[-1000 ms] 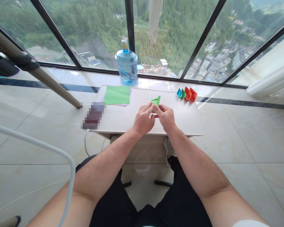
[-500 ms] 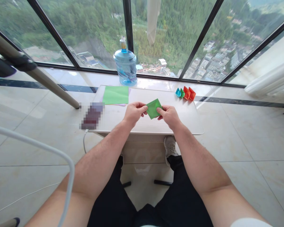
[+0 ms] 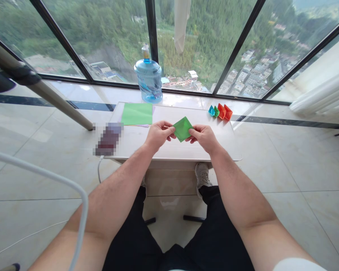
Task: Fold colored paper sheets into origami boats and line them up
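A small folded green paper (image 3: 182, 128), diamond-shaped from this angle, is held up above the white table (image 3: 169, 150). My left hand (image 3: 160, 134) pinches its left corner between thumb and fingers. At the opposite corner, my right hand (image 3: 202, 136) grips it the same way, with the thumb on top. Behind and to the left lies a stack of paper sheets (image 3: 137, 114), light green on top. Several folded paper pieces (image 3: 220, 111) in blue, green and orange-red stand in a row at the back right of the table.
A blue water jug (image 3: 148, 81) stands behind the table by the window. On the table's left is a blurred-out phone-like object (image 3: 109, 139) with a white cable. A pole (image 3: 64, 99) and a white curved tube (image 3: 59, 178) cross the left side.
My right thumb has slid from the face of the green paper out to its right corner. The paper has turned slightly and now shows more of its surface.
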